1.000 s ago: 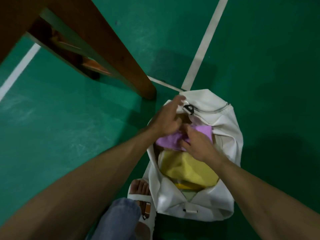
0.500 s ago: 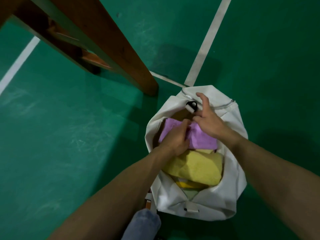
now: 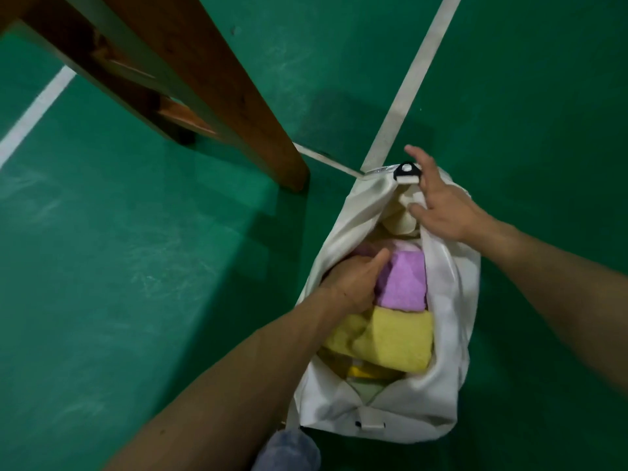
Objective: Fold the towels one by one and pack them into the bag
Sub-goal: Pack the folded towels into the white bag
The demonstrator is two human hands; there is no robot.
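Observation:
The white bag (image 3: pixel 452 338) stands open on the green floor. A folded purple towel (image 3: pixel 404 283) lies inside it, with a folded yellow towel (image 3: pixel 390 338) just nearer to me and more cloth under that. My left hand (image 3: pixel 353 283) is inside the bag at the purple towel's left edge. Its fingers curl down round that edge and the fingertips are hidden. My right hand (image 3: pixel 441 205) rests on the bag's far end beside the black zipper pull (image 3: pixel 406 168), fingers spread and fairly straight, thumb at the inner cloth.
A brown wooden table leg (image 3: pixel 238 96) meets the floor just left of the bag's far end, with a second leg (image 3: pixel 142 100) behind it. White court lines (image 3: pixel 411 79) cross the floor. My knee in blue jeans (image 3: pixel 289 450) is at the bottom edge.
The purple towel has sunk deeper into the bag, turned more upright. My left hand slid to its left side. My right hand moved off the towel to the bag's far rim.

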